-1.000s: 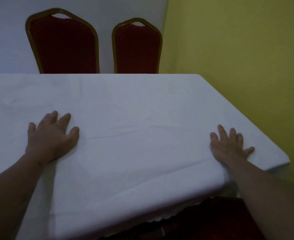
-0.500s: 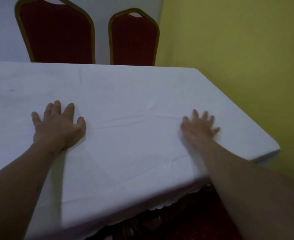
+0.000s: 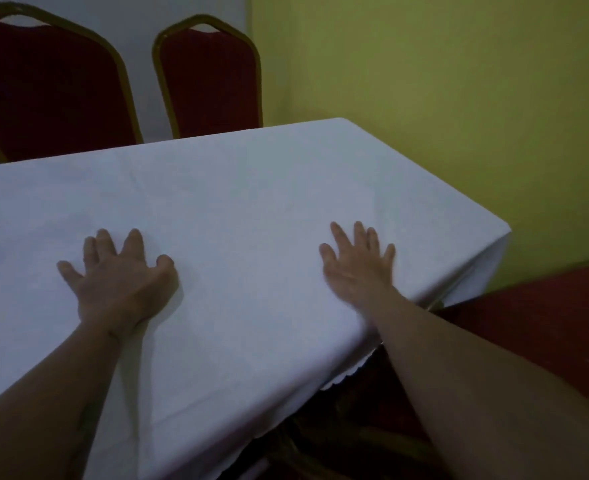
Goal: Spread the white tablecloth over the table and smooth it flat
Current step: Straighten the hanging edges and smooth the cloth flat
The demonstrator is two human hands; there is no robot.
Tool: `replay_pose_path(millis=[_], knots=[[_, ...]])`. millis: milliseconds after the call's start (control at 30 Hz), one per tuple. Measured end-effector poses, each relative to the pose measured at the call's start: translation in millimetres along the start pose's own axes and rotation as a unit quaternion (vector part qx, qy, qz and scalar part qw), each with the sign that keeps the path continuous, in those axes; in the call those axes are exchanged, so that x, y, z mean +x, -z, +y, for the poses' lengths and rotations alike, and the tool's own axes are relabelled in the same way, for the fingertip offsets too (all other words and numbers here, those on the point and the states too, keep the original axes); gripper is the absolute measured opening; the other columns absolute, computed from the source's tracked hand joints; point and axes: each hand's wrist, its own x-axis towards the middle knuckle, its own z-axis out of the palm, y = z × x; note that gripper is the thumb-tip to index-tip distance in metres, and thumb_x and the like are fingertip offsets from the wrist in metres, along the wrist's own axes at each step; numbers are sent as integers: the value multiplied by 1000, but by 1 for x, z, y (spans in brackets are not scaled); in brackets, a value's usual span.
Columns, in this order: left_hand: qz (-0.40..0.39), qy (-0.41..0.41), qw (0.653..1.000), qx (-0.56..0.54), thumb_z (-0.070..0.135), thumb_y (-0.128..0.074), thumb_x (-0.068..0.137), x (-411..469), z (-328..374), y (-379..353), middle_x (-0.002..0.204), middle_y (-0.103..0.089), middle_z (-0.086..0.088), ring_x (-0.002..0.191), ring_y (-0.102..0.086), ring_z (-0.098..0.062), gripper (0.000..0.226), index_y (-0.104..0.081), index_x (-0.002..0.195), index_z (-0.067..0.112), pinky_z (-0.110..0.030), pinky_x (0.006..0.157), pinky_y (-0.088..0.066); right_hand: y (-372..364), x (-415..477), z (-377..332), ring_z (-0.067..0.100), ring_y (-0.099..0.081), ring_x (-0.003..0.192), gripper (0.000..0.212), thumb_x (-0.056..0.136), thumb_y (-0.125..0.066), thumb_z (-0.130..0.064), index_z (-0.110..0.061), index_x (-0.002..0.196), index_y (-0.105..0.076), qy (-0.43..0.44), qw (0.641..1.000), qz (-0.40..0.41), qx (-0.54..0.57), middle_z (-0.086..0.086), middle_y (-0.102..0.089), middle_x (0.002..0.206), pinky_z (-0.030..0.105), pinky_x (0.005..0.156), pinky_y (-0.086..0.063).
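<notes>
White tablecloth (image 3: 251,209) over table, L hand (image 3: 119,282) & R hand (image 3: 358,268) flat on it, fingers spread, gripping nothing

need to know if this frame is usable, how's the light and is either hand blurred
Head view: dim, flat light, with no glare on the tablecloth; the right hand is smeared by blur and soft at its edges; the left hand is sharper and casts a soft shadow beside its wrist.
</notes>
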Motion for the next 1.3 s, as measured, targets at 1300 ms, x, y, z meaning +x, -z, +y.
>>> replay_pose_path(millis=[1300], knots=[[-51,-49,997,-2,51,-12,96,-79,-146,42,165,11,-5,152,13,-22,64,0,157,33,-57,118,8,-29,-135,-212,27,4,152,62,97,-28,-48,-32,155,-15,82,996,-29,2,4,-2,166,63,116,3]])
